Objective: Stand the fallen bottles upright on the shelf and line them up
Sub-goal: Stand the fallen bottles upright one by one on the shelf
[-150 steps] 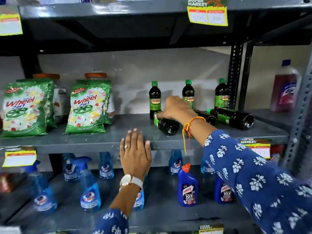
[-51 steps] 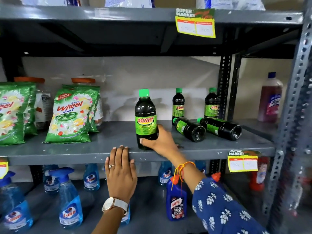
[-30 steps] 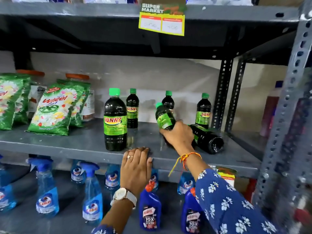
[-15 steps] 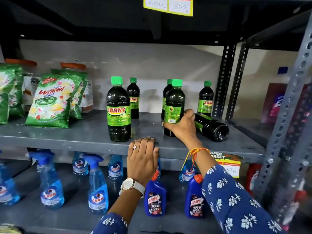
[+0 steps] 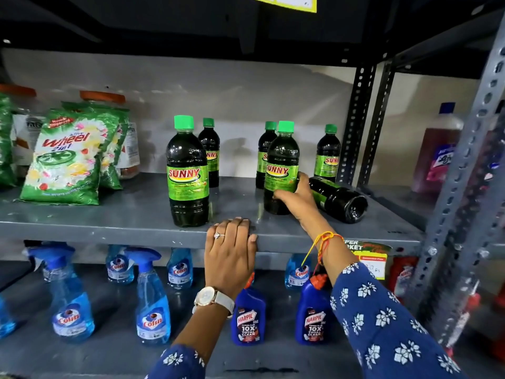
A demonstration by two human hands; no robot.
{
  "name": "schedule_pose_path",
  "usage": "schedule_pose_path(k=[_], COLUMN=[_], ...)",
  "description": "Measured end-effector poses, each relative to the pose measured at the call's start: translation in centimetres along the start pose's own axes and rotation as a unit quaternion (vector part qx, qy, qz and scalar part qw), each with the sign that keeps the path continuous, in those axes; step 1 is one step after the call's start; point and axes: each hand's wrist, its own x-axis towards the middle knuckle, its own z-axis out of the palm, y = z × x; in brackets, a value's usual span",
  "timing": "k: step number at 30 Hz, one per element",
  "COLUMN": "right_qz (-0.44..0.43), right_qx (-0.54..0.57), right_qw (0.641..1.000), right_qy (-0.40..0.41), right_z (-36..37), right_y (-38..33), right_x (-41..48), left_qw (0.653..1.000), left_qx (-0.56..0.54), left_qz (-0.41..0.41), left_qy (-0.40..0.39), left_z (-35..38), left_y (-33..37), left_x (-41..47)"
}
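Note:
On the grey middle shelf (image 5: 109,225), two dark green-capped Sunny bottles stand upright near the front: one on the left (image 5: 187,173), one on the right (image 5: 281,165). My right hand (image 5: 299,196) is wrapped around the lower part of the right one. Three more Sunny bottles stand along the back: (image 5: 211,151), (image 5: 266,149), (image 5: 328,154). One Sunny bottle (image 5: 338,199) lies on its side behind my right hand, base toward me. My left hand (image 5: 231,250) rests flat on the shelf's front edge, holding nothing.
Green Wheel detergent bags (image 5: 71,157) and orange-lidded jars (image 5: 102,96) fill the shelf's left part. Blue Colin spray bottles (image 5: 151,296) and Harpic bottles (image 5: 247,321) stand on the shelf below. A perforated steel upright (image 5: 459,187) rises at right, with a purple bottle (image 5: 437,151) beyond it.
My right hand lifted a fallen bottle, stood it upright, and has turned it so its Sunny label faces me. The left hand stayed on the shelf edge. One bottle still lies on its side.

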Motion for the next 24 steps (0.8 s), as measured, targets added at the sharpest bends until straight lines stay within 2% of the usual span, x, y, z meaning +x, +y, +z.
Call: schedule_pose_path(k=[5, 10, 17, 24], right_qz=[-0.016, 0.019, 0.002, 0.014], right_qx=[-0.009, 0.045, 0.007, -0.012], right_qw=[0.999, 0.999, 0.999, 1.000], right_qy=[0.032, -0.022, -0.047, -0.007], right_z=[0.07, 0.02, 0.03, -0.16], right_y=[0.01, 0.10, -0.20, -0.27], right_x=[-0.10, -0.09, -0.28, -0.65], left_qw=[1.000, 1.000, 1.000, 0.999], left_qx=[-0.005, -0.008, -0.009, -0.004], left_qz=[0.001, 0.001, -0.002, 0.003], left_qy=[0.015, 0.021, 0.024, 0.031], left_z=[0.26, 0.39, 0.57, 0.62], left_y=[-0.10, -0.08, -0.09, -0.13], left_x=[-0.09, -0.16, -0.20, -0.22])
